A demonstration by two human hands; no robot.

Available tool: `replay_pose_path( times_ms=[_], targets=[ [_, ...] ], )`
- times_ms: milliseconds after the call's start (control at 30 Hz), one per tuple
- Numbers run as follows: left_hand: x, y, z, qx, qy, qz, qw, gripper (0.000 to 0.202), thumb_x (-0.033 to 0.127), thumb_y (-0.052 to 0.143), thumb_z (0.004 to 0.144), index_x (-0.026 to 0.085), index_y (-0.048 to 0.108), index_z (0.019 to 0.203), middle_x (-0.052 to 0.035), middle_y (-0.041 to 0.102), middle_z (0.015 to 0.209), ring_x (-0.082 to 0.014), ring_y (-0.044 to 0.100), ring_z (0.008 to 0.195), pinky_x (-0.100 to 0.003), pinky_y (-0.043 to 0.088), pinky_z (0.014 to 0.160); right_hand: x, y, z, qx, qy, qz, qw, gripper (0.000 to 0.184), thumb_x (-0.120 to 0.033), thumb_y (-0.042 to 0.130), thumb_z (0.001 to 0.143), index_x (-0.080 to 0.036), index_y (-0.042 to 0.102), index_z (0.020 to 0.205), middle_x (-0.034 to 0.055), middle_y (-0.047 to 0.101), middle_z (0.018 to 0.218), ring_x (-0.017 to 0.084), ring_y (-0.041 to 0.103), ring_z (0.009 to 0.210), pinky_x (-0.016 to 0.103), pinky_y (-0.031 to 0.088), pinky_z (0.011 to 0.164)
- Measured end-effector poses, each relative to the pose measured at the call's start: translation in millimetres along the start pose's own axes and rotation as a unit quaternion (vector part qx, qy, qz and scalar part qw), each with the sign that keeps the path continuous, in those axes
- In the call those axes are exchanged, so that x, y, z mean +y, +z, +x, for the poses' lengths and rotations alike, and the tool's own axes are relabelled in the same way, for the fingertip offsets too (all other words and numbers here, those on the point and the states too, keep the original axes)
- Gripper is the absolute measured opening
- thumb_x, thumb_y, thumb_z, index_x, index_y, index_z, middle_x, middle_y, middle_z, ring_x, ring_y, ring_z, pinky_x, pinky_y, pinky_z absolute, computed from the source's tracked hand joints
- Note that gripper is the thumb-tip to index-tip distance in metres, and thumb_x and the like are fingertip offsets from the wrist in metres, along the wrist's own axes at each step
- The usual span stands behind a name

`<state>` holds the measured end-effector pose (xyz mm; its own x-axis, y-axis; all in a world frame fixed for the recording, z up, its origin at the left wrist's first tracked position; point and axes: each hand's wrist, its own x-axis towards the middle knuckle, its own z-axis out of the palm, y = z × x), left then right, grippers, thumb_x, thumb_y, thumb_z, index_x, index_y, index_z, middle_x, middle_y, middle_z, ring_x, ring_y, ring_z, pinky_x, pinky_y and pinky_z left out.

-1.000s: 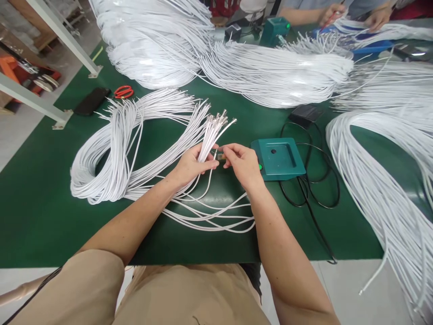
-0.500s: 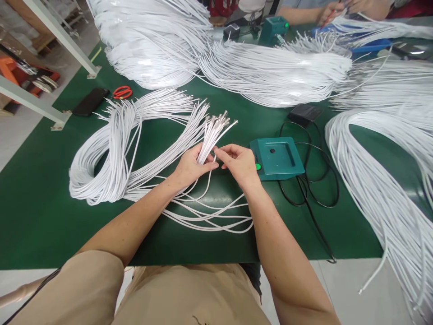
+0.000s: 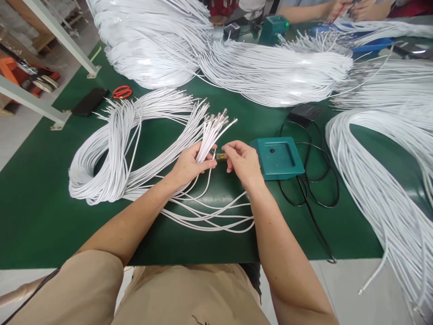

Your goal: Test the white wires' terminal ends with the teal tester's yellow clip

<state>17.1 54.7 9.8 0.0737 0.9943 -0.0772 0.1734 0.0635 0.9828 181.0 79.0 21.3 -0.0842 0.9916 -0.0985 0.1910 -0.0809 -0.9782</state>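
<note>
My left hand [image 3: 191, 166] is closed round a bundle of white cables [image 3: 209, 135], whose silvery ends fan out above the fingers. One cable end stands apart from the bundle by the left thumb. My right hand [image 3: 244, 163] is pinched on a small plug-like piece [image 3: 221, 156], partly yellow; its exact kind is too small to make out. That piece lies level between the two hands, close to the separate cable end. Right of my right hand is a green device [image 3: 279, 155] with a recessed top.
A coiled bundle of white cables [image 3: 98, 167] lies left, with red-handled scissors [image 3: 122, 92] and a black phone [image 3: 90, 101] behind it. Larger cable piles [image 3: 277, 72] fill the back. More cables [image 3: 379, 180] hang over the right edge. A black cord [image 3: 306, 198] loops beside the device. Another person's hands [image 3: 352, 9] work opposite.
My right hand has moved slightly right, away from my left, and the small partly yellow piece now shows at its fingertips. My left hand still holds the bundle, almost unmoved.
</note>
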Motion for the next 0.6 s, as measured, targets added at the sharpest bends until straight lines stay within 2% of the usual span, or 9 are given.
replay_pose_path(
  times_ms=[133, 267, 433, 600],
  targets=[
    [0.6, 0.7, 0.0, -0.006, 0.001, -0.005, 1.0, 0.048, 0.027, 0.075, 0.068, 0.019, 0.062, 0.114, 0.0009, 0.063, 0.078, -0.0128, 0.064, 0.066, -0.018, 0.045, 0.049, 1.1, -0.1, -0.7, -0.016, -0.054, -0.007, 0.998, 0.038, -0.054, 0.055, 0.083, -0.018, 0.067, 0.083, -0.0043, 0.053, 0.061, 0.007, 0.046, 0.048, 0.022, 0.042, 0.049],
    [-2.0, 0.9, 0.8, -0.006, 0.012, 0.007, 1.0, 0.047, 0.025, 0.075, 0.067, 0.02, 0.063, 0.113, 0.0014, 0.063, 0.077, -0.0145, 0.067, 0.067, -0.018, 0.045, 0.049, 2.0, 0.7, -0.3, -0.054, -0.067, -0.037, 0.996, 0.045, -0.058, 0.052, 0.085, -0.019, 0.072, 0.092, -0.0005, 0.059, 0.068, 0.009, 0.049, 0.056, 0.023, 0.041, 0.053],
    [-3.6, 0.5, 0.4, -0.009, 0.022, 0.017, 1.0, 0.052, 0.026, 0.074, 0.07, 0.019, 0.059, 0.12, 0.0001, 0.066, 0.079, -0.0143, 0.067, 0.068, -0.02, 0.047, 0.053, 4.1, 1.5, 2.1, -0.076, -0.053, 0.002, 0.996, 0.035, -0.044, 0.071, 0.072, -0.017, 0.071, 0.094, 0.002, 0.067, 0.084, 0.009, 0.05, 0.059, 0.023, 0.041, 0.054],
    [-0.7, 1.0, -0.8, -0.026, 0.012, -0.004, 1.0, 0.055, 0.028, 0.073, 0.074, 0.019, 0.056, 0.125, -0.0016, 0.066, 0.084, -0.0151, 0.068, 0.072, -0.019, 0.044, 0.05, 2.8, -2.6, 1.3, -0.128, -0.012, 0.096, 0.987, 0.023, -0.033, 0.07, 0.07, -0.015, 0.073, 0.083, 0.0019, 0.069, 0.077, 0.008, 0.049, 0.056, 0.023, 0.038, 0.05]
  ],
)
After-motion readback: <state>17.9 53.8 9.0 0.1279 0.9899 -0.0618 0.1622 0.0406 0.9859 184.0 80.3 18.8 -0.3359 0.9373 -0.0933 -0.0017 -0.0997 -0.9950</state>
